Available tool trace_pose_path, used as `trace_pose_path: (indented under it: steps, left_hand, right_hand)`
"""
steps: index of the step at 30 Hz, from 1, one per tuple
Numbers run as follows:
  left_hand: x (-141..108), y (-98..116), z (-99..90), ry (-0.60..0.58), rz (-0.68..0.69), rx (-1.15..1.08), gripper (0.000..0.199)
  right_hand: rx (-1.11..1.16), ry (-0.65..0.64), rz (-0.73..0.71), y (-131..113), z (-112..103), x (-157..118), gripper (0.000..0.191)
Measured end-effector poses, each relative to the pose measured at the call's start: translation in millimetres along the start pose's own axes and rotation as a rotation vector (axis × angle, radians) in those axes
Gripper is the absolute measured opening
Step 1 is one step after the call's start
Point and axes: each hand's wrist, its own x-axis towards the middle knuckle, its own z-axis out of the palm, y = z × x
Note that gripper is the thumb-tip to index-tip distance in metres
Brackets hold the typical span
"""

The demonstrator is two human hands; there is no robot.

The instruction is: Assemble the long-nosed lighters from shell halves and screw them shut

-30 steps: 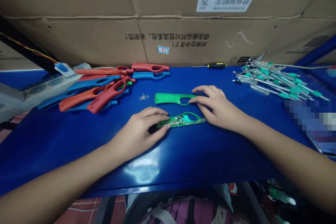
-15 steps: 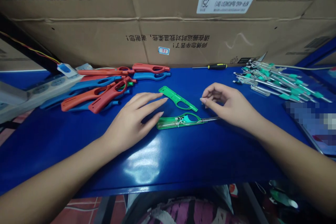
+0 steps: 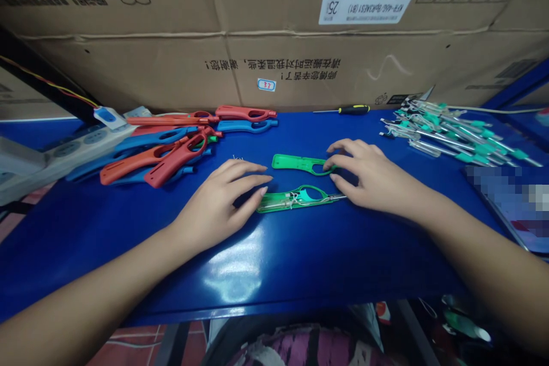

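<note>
Touching the far shell at its right end, the right hand is curving its fingers, grip unclear; the left hand is spreading its fingers at the left end of the near shell. The near shell is holding inner parts and a tube, seemingly seated, while both shells are lying apart, unjoined. Cases are lying far left, a screwdriver and loose units far right.

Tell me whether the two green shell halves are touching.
Apart: in the head view, a strip of blue table shows between the far half and the near half holding wires.
</note>
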Motion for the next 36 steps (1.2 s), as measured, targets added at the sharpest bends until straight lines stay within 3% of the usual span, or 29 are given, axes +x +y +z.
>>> trace_pose_path:
  steps: [4,6,10,12,15,18,24,29,36]
  left_hand:
    - [-0.9,0.7,-0.3,0.027,0.012,0.025,0.024]
    - [-1.2,1.2,-0.5,0.052,0.029,0.049,0.027]
    - [-1.1,3.0,-2.6,0.081,0.101,0.131,0.038]
    - [-1.2,4.0,-4.3,0.085,0.129,0.164,0.041]
    - [-2.5,4.5,-5.6,0.081,0.159,0.160,0.040]
    - [-4.2,3.7,-4.5,0.054,0.184,0.092,0.035]
    - [-5.0,1.8,-0.6,-0.017,0.136,0.031,0.034]
    - [-5.7,-0.2,1.0,-0.085,0.104,0.013,0.034]
    - [-4.7,-0.1,2.0,-0.190,0.067,0.044,0.032]
  right_hand:
    - [0.059,-0.042,-0.021,2.6,-1.9,1.4,0.012]
    - [0.180,0.003,0.027,-1.7,-3.9,2.3,0.012]
    - [0.769,0.104,0.265,-17.1,-5.7,3.8,0.021]
    - [1.038,0.053,0.349,-24.0,-4.1,4.4,0.026]
    - [1.187,-0.067,0.374,-29.9,-0.8,4.9,0.027]
    - [1.122,-0.088,0.321,-31.3,0.8,4.5,0.027]
    - [0.565,0.008,-0.025,-29.0,0.6,2.0,0.035]
    - [0.515,0.005,-0.130,-27.1,5.2,1.7,0.032]
    - [0.419,-0.040,-0.152,-24.7,13.5,3.7,0.030]
